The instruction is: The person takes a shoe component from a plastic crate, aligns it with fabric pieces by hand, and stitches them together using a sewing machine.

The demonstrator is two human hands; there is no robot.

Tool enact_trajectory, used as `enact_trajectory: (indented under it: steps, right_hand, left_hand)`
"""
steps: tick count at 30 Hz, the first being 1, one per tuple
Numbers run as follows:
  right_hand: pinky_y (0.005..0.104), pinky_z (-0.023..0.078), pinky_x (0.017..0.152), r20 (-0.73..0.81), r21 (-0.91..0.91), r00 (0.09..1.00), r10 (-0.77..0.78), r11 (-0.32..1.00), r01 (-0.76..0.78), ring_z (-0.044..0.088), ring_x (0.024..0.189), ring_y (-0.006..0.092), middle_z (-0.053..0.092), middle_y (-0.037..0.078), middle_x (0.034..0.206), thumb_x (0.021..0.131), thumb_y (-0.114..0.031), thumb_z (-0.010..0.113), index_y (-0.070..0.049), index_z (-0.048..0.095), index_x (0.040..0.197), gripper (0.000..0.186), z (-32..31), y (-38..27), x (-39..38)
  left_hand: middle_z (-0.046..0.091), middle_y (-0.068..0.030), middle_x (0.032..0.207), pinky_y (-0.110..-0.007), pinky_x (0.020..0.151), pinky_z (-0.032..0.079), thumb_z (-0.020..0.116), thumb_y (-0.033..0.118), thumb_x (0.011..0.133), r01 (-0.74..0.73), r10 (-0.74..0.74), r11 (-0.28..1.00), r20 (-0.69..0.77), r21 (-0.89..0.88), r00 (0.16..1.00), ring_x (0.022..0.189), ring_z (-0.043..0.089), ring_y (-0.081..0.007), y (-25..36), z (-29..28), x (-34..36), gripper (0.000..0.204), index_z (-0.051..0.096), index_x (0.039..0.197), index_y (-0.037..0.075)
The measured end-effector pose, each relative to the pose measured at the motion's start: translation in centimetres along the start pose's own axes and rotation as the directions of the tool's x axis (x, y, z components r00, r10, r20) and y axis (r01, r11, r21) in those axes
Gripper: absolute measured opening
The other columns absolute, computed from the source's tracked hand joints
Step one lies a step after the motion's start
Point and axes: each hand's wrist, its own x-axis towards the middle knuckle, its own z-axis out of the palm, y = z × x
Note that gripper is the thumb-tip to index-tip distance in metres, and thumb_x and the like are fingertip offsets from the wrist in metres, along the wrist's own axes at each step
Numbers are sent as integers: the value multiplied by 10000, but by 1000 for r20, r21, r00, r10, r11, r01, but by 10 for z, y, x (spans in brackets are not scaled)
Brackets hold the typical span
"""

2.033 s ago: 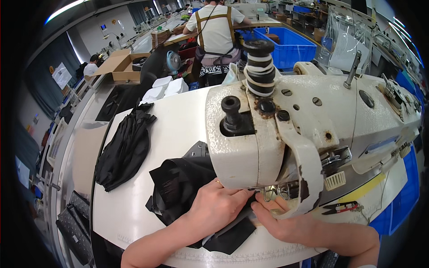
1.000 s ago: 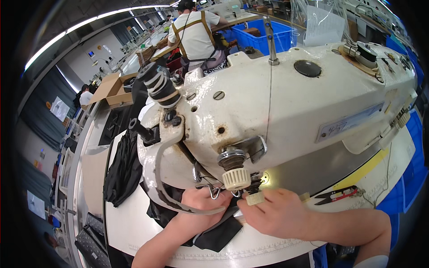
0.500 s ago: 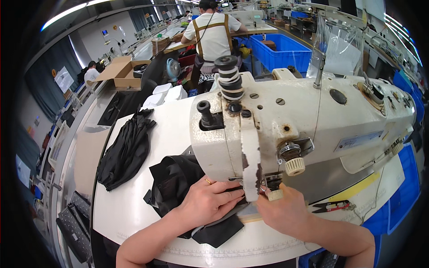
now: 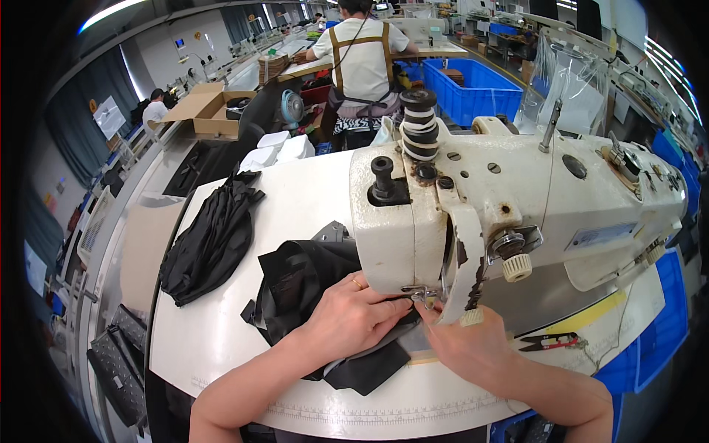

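Observation:
A white sewing machine (image 4: 413, 236) with worn, chipped paint stands over the white table. Under its needle end lies a bundle of black fabric (image 4: 310, 288), folded and bunched, with a loose flap towards me. My left hand (image 4: 351, 317), a ring on one finger, presses the fabric with its fingers close together, the tips beside the presser foot (image 4: 422, 294). Just right of the foot is my right hand (image 4: 469, 343), its fingers drawn together near the fabric's edge. The machine's chipped guard and a knob partly cover those fingers, so what they pinch is unclear.
Red-and-black thread snips (image 4: 548, 341) lie right of my right hand. Another gathered black fabric piece (image 4: 210, 244) rests at the table's left. A ruler strip (image 4: 384, 419) follows the near edge. Beyond are a blue bin (image 4: 473, 96), an open carton (image 4: 214, 114) and a seated person.
The view has shifted, so the machine appears farther right and more of the presser foot shows. Both hands stay at the needle end, with the black fabric nearly in place.

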Motion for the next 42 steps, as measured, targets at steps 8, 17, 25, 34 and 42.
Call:
enact_trajectory:
  steps: [8,17,25,34,42]
  right_hand:
    - [297,475,471,-85,227,995,53,973,-32,539,627,196,616,8,836,688,-75,659,-73,661,1127,440,-6,-4,1]
    - [302,482,491,-49,138,999,14,990,-7,556,617,185,615,5,847,697,-89,665,-79,663,1117,419,-9,-5,4]
    - [332,491,604,33,190,999,18,982,-24,616,729,202,593,37,922,743,-46,670,-64,665,1090,348,-15,-1,8]
    - [329,516,589,52,426,985,167,888,-173,625,683,241,581,101,892,795,-5,654,-34,654,1090,296,-10,-9,7]
    - [290,506,531,-87,481,983,160,871,-99,621,628,195,618,86,841,798,13,653,-53,656,994,206,-8,-6,14]
  left_hand:
    - [700,-37,977,-359,875,520,730,123,779,4,-4,1000,-19,-19,1000,989,638,-250,-12,4,-1,172,748,945,86]
    - [691,-31,999,-362,876,519,729,112,780,-16,16,1000,-35,-18,999,1031,633,-269,-17,1,2,149,724,925,77]
    - [695,-26,1001,-350,882,522,720,102,778,30,-34,998,-59,-59,998,1031,633,-242,-17,6,0,141,730,918,88]
    - [699,-41,1002,-369,936,501,720,140,757,5,-15,995,-98,-101,995,1038,627,-260,-21,12,-8,165,741,911,85]
    - [693,-112,1003,-421,964,482,702,154,817,93,-80,994,-219,49,972,1018,633,-299,-17,11,-11,204,678,965,16]
